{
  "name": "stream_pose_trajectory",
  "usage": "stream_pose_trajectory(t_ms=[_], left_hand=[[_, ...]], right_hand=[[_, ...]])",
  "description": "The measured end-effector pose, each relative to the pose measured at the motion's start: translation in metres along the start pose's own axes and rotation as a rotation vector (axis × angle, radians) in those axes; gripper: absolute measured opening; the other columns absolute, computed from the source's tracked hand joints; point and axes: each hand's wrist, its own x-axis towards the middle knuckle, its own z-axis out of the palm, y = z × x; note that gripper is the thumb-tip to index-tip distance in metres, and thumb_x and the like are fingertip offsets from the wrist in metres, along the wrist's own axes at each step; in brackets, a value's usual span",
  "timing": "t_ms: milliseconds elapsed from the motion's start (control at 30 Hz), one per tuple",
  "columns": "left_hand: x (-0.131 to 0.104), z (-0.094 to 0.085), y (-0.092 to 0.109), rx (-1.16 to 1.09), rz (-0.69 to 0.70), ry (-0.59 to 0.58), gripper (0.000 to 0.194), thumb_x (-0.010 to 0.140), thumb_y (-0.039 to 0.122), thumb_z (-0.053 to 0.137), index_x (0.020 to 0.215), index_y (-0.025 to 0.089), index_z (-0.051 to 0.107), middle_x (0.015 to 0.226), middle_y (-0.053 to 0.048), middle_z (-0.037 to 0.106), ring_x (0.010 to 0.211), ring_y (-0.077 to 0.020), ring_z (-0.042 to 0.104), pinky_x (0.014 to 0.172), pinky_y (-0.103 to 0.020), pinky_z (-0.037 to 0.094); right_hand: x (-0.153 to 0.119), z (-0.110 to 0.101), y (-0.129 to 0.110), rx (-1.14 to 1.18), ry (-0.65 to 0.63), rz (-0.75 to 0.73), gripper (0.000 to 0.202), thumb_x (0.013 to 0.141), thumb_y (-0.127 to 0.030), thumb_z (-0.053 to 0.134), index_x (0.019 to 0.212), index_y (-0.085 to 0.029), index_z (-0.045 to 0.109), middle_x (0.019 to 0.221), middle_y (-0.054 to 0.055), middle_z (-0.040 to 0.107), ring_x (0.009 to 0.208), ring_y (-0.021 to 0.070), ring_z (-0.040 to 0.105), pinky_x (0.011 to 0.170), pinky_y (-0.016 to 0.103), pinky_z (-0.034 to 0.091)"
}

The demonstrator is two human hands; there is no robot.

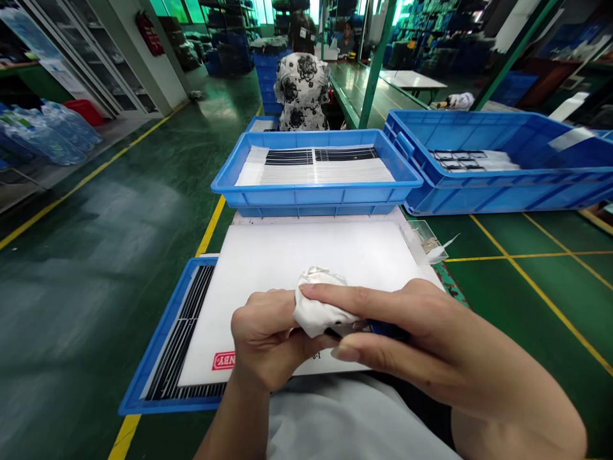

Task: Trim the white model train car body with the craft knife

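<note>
Just above the near edge of a white board (268, 255), my two hands meet around a crumpled white cloth (318, 306). My right hand (407, 326) is closed, with the index finger pressed along the cloth and the thumb underneath. A dark, partly shiny piece (349, 328) shows below the cloth, with dark blue behind it between my right fingers; I cannot make out its kind. My left hand (268, 332) is curled shut against the cloth's left side, its thumb under the dark piece. What lies inside its fingers is mostly hidden.
A blue tray (316, 191) of black and white strips stands behind the board. Another blue tray (165, 332) of black strips sits partly under its left side. A large blue bin (507, 191) and a small clear box (424, 239) are at right. A person (302, 89) sits ahead.
</note>
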Motion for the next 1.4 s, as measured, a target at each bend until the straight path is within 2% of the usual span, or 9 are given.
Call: stream_pose_trajectory(t_ms=[233, 333, 500, 800, 1100, 1267, 1400], left_hand=[[0.0003, 0.0002, 0.0014, -0.091, -0.028, -0.008, 0.030, 0.088, 0.030, 0.077, 0.066, 0.015, 0.063, 0.053, 0.004, 0.052, 0.044, -0.0064, 0.043, 0.042, -0.021, 0.036], [0.0005, -0.0002, 0.0022, -0.063, -0.025, 0.002, 0.032, 0.088, 0.031, 0.077, 0.064, 0.016, 0.063, 0.052, 0.004, 0.052, 0.042, -0.0066, 0.043, 0.041, -0.022, 0.036], [0.0011, -0.0006, 0.0025, -0.008, -0.007, 0.017, 0.036, 0.088, 0.038, 0.077, 0.062, 0.017, 0.063, 0.049, 0.004, 0.053, 0.040, -0.0076, 0.045, 0.039, -0.022, 0.037], [0.0019, 0.0006, 0.0028, -0.017, 0.004, 0.013, 0.036, 0.088, 0.036, 0.077, 0.062, 0.016, 0.061, 0.050, 0.004, 0.052, 0.041, -0.0069, 0.045, 0.040, -0.022, 0.037], [-0.0026, -0.0019, -0.0022, -0.005, 0.002, 0.022, 0.035, 0.087, 0.037, 0.078, 0.063, 0.017, 0.060, 0.049, 0.005, 0.051, 0.040, -0.0075, 0.045, 0.039, -0.023, 0.036], [-0.0055, -0.0031, -0.0038, -0.015, -0.012, 0.030, 0.034, 0.088, 0.037, 0.077, 0.064, 0.018, 0.061, 0.050, 0.005, 0.050, 0.041, -0.0075, 0.043, 0.040, -0.024, 0.034], [-0.0050, -0.0035, -0.0017, -0.062, -0.024, 0.023, 0.034, 0.088, 0.036, 0.076, 0.064, 0.017, 0.061, 0.051, 0.004, 0.051, 0.043, -0.0074, 0.043, 0.041, -0.023, 0.034]], right_hand=[[0.0025, 0.0000, 0.0010, 0.004, 0.008, 0.004, 0.037, 0.107, -0.039, 0.058, 0.144, -0.040, 0.058, 0.066, -0.009, 0.039, 0.054, 0.0090, 0.032, 0.051, 0.018, 0.028], [0.0016, -0.0006, 0.0009, 0.011, -0.004, 0.006, 0.038, 0.107, -0.040, 0.058, 0.145, -0.040, 0.057, 0.068, -0.009, 0.042, 0.054, 0.0085, 0.033, 0.051, 0.018, 0.028], [0.0019, -0.0010, 0.0000, 0.043, -0.014, 0.000, 0.038, 0.106, -0.040, 0.060, 0.144, -0.040, 0.058, 0.066, -0.009, 0.039, 0.053, 0.0080, 0.032, 0.050, 0.017, 0.028], [0.0013, -0.0016, 0.0007, 0.070, -0.020, -0.017, 0.041, 0.105, -0.038, 0.063, 0.146, -0.039, 0.057, 0.063, -0.010, 0.034, 0.051, 0.0074, 0.029, 0.048, 0.018, 0.025], [0.0047, -0.0027, -0.0016, 0.056, -0.015, -0.012, 0.040, 0.105, -0.039, 0.062, 0.145, -0.036, 0.060, 0.062, -0.009, 0.040, 0.052, 0.0087, 0.032, 0.048, 0.018, 0.026], [0.0054, -0.0023, -0.0020, 0.051, -0.016, -0.010, 0.038, 0.106, -0.037, 0.060, 0.144, -0.036, 0.060, 0.067, -0.007, 0.051, 0.054, 0.0095, 0.036, 0.051, 0.019, 0.030], [0.0072, -0.0022, -0.0028, 0.033, -0.014, -0.013, 0.038, 0.107, -0.036, 0.058, 0.144, -0.034, 0.061, 0.064, -0.006, 0.048, 0.053, 0.0102, 0.035, 0.050, 0.019, 0.028]])
